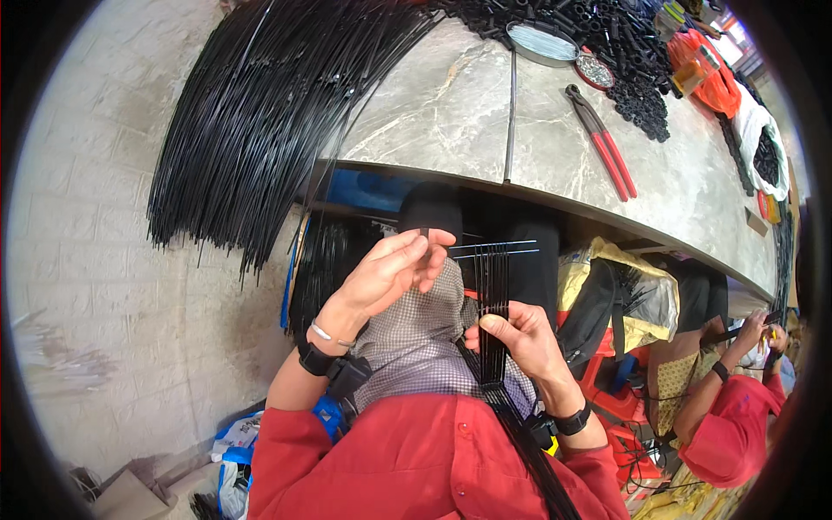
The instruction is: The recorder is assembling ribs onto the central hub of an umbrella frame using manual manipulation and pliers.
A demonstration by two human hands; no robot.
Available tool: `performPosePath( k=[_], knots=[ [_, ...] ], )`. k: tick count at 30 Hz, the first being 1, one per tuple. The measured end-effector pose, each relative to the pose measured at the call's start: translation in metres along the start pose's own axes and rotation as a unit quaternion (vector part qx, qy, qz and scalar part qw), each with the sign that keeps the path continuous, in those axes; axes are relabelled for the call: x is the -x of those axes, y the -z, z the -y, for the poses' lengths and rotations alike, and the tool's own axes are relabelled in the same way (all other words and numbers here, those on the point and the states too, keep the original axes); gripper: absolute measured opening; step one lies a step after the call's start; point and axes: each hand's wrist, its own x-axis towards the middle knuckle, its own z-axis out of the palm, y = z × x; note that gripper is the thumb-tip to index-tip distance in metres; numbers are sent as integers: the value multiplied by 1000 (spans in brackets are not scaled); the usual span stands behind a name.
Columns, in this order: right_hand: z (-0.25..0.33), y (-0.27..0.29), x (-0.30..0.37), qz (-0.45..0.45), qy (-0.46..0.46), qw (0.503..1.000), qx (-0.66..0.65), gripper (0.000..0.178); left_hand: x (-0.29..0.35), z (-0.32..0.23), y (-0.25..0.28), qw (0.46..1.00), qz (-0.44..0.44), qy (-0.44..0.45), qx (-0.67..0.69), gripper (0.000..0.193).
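Note:
My right hand (529,338) grips a flat row of thin black rods (492,347), thumb across the front. The rods stand upright before my lap, and their long ends trail down past my right side. Near their upper ends, two thin crosswise rods (520,247) run sideways across them. My left hand (399,269) is raised to the left of these, fingers curled and thumb drawn in toward them. A small dark bit shows at its fingertips, too small to name. A checked cloth (416,321) covers my lap.
A large sheaf of black rods (251,113) overhangs the left of the stone-patterned table (433,95). Red-handled cutters (604,147), a round tin (542,43) and heaped black parts (637,95) lie on it. At right, a co-worker in red (732,425) works; a yellow sack (650,295) stands below the table.

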Motion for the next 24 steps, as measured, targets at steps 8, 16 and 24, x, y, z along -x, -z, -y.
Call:
performPosePath(
  k=[8,16,24],
  knots=[
    [2,-3,-3,14,-4,1000,15,15,-10,12,-2,997,-48,-34,39,23],
    [1,-3,-4,14,-9,1000,9,15,-19,17,3,996,-22,-21,83,16],
    [3,-4,-5,21,-7,1000,21,15,-17,10,-4,994,-36,-34,95,18]
  ],
)
